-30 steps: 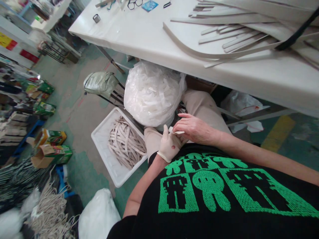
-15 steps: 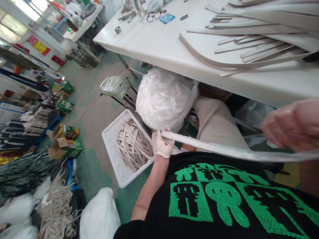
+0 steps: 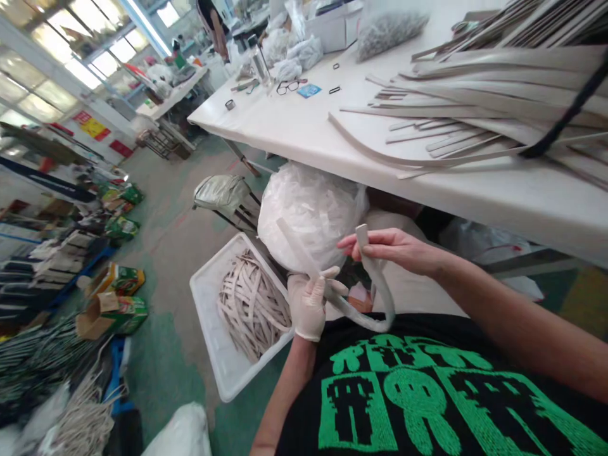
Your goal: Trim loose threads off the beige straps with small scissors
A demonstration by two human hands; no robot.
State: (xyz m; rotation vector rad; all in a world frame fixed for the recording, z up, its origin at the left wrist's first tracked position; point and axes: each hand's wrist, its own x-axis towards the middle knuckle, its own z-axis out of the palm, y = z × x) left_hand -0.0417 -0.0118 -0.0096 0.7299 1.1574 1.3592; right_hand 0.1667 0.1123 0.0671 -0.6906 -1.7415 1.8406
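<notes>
My left hand (image 3: 308, 303), in a white glove, is closed around a flat off-white strip (image 3: 377, 324). One end of the strip sticks up past my left fingers, in front of a stuffed clear plastic bag (image 3: 308, 196). From there the strip sags in a U-shaped loop near my shirt and rises to my right hand (image 3: 387, 246). Bare thumb and fingers pinch it there, just below its other end. Close by on the left, a white plastic crate (image 3: 205, 329) holds a coiled heap of similar strips (image 3: 254, 304).
A white-topped table (image 3: 294, 130) carries many loose strips (image 3: 456, 107), eyeglasses (image 3: 289, 87) and a blue packet (image 3: 310, 90). A padded stool (image 3: 221, 192) stands beside the bag. Cartons (image 3: 114, 310) and bundles lie on the floor at left. Another person (image 3: 213, 28) stands far back.
My right hand has come in from the far right to near my left hand. The strip, stretched out straight before, now hangs in a loop. My view has tilted up somewhat.
</notes>
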